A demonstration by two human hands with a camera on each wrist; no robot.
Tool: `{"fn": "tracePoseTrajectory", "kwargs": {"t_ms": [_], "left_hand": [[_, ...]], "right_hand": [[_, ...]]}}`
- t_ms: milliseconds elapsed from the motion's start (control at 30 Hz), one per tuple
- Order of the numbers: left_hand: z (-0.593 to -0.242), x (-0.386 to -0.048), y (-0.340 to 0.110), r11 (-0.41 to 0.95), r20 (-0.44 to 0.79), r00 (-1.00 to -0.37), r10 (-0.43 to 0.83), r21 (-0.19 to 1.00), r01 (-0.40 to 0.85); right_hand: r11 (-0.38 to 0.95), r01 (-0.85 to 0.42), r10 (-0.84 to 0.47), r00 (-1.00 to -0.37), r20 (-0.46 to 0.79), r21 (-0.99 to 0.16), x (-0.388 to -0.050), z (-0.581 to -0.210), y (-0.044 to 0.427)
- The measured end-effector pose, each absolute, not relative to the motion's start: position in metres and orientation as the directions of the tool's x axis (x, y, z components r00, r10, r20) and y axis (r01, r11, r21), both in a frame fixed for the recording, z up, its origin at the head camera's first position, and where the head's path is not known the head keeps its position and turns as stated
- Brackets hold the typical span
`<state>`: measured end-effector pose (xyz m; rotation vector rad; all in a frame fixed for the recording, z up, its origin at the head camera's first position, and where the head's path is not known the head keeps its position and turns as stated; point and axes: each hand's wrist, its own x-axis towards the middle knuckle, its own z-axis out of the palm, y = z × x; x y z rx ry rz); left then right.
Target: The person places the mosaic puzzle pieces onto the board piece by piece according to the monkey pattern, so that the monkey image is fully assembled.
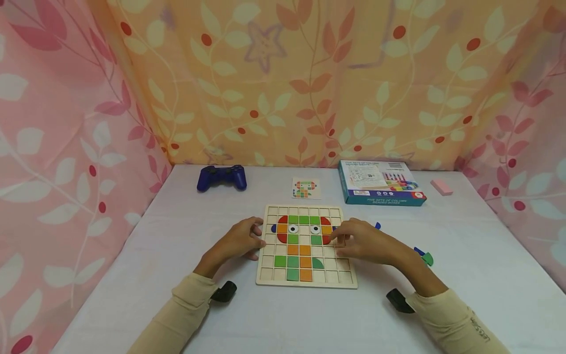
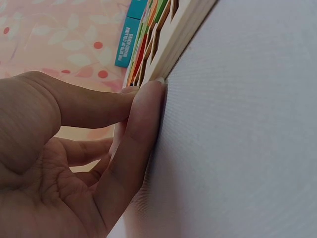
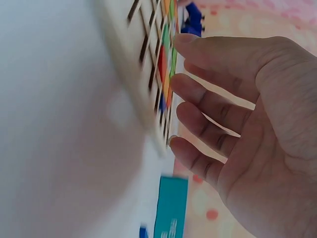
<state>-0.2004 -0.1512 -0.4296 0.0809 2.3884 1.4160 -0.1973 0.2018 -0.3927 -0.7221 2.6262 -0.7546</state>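
Note:
A square wooden grid board [image 1: 332,276] lies on the white cloth with red, orange, green and blue pieces set in its cells. Two round eye pieces [image 1: 315,229] sit among them, and a green quarter-round piece [image 1: 318,263] lies lower right. My left hand [image 1: 239,238] is at the board's left edge; in the left wrist view, thumb and finger pinch its rim [image 2: 173,44]. Over the board's right side, my right hand [image 1: 364,241] has loosely bent fingers. Nothing shows between these fingers [image 3: 190,91] in the right wrist view; whether a fingertip touches a piece is unclear.
Behind the board lies a picture card [image 1: 306,188], between a blue game controller [image 1: 222,178] and a boxed set [image 1: 382,183]. A pink block [image 1: 441,187] is farther right. Loose blue [image 1: 378,225] and green [image 1: 427,258] pieces lie right of the board.

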Motion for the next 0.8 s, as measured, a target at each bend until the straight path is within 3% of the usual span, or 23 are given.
{"fn": "tracePoseTrajectory", "kwargs": {"t_ms": [800], "left_hand": [[-0.429,-0.200,-0.151,0.499,-0.268,-0.935,0.233,0.858,-0.122]], "right_hand": [[0.851,-0.287,-0.369,-0.923,-0.112,-0.439,-0.168,-0.401,0.320]]}}
